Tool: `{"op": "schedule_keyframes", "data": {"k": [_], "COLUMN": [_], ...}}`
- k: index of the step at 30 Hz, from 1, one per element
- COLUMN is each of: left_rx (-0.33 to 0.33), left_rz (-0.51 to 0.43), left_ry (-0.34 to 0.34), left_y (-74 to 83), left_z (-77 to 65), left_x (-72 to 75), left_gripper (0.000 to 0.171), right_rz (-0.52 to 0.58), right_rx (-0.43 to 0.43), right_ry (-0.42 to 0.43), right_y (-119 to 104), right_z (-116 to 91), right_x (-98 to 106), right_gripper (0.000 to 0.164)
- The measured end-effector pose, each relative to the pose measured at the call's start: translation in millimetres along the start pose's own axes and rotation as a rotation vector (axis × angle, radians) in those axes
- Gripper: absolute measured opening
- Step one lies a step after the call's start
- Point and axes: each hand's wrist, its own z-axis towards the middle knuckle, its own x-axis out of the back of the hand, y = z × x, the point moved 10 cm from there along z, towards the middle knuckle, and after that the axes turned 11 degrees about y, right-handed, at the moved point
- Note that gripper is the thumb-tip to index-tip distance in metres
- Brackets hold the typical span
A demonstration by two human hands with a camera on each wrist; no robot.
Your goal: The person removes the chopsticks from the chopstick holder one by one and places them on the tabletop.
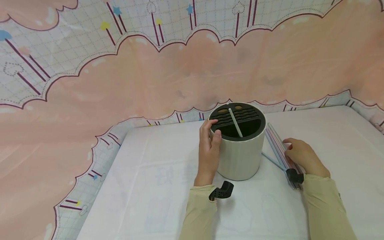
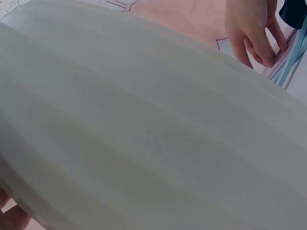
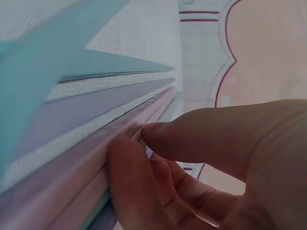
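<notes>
A round cream pen holder point(image 1: 239, 160) with a black slotted top stands upright on the white table, and one pale pencil point(image 1: 235, 122) leans out of its large front compartment. My left hand point(image 1: 209, 150) grips the holder's left side, its fingertips at the black rim and its thumb against the near side. To the right lies a bundle of pastel pencils point(image 1: 277, 143) in pink, lilac, blue and green. Over it my right hand point(image 1: 304, 156) is bent down, and thumb and finger pinch a pink pencil point(image 3: 91, 167) among the others in the right wrist view.
One light blue pencil point(image 1: 273, 161) lies askew from the bundle, its far end near the holder's base. The white tabletop point(image 1: 162, 186) reaches back to a peach patterned cloth point(image 1: 168, 76) behind. Black wrist cameras point(image 1: 222, 190) sit on both cuffs.
</notes>
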Motion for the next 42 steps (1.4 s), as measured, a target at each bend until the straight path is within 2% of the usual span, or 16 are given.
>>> {"op": "schedule_keyframes", "data": {"k": [6, 9, 12, 18, 24, 32, 35, 37, 42], "left_rx": [0.02, 0.028, 0.027, 0.025, 0.026, 0.019, 0.014, 0.015, 0.014], "left_rz": [-0.001, 0.006, 0.006, 0.01, 0.024, 0.024, 0.023, 0.026, 0.022], "left_ry": [-0.004, -0.005, -0.004, -0.001, 0.006, 0.013, 0.015, 0.017, 0.02], "left_y": [-1.8, -2.0, -1.4, -0.8, -1.4, -0.9, -0.7, -1.1, -1.1], "left_z": [1.0, 0.8, 1.4, 2.7, 2.7, 2.0, 1.9, 1.8, 1.3], "left_x": [-1.3, -0.8, 0.0, -1.3, -1.6, -1.9, -1.6, -1.3, -0.6], "left_gripper": [0.042, 0.042, 0.042, 0.042, 0.042, 0.041, 0.041, 0.041, 0.04], "right_rz": [-0.012, -0.007, 0.029, 0.213, 0.417, 0.644, 0.699, 0.728, 0.694], "right_rx": [0.0, 0.022, 0.059, 0.094, 0.186, 0.241, 0.302, 0.372, 0.51], "right_ry": [0.001, 0.056, 0.158, 0.355, 0.561, 0.708, 0.74, 0.756, 0.816], "right_y": [-4, -10, -23, -53, -89, -115, -122, -129, -148], "right_z": [-1, 1, 2, -1, -12, -30, -36, -41, -56], "right_x": [3, 10, 21, 41, 61, 76, 81, 83, 84], "right_gripper": [0.048, 0.044, 0.041, 0.044, 0.038, 0.029, 0.027, 0.026, 0.026]}}
